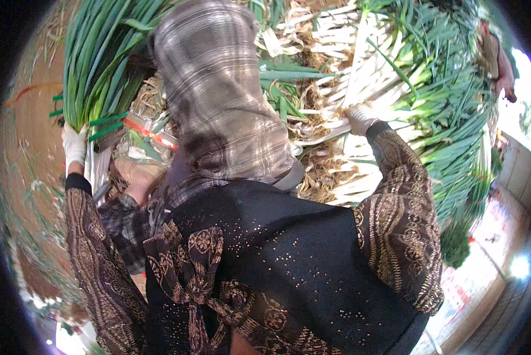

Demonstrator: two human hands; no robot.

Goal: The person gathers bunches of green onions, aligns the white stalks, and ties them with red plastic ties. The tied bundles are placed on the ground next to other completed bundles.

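Observation:
My left hand (pixel 74 144), in a white glove, is closed around a bunch of long green onions (pixel 99 84) at the left. Their green leaves fan out beyond the hand, and white stalks (pixel 99 162) show beside it. Narrow green strips (pixel 108 126) cross the bunch by my fingers. At the right, my right hand (pixel 362 119), also gloved in white, rests among the white stalks of a large onion pile (pixel 376 84). Its fingertips are partly hidden, so whether it grips a stalk cannot be told.
Plaid-covered legs (pixel 221 88) stand between my hands. Below the left bunch are plastic scraps (pixel 134 144) and a red strip (pixel 159 138). Brown ground (pixel 34 133) with loose leaves lies at the left. Root ends (pixel 312 106) edge the pile; a printed light sheet (pixel 463 284) lies lower right.

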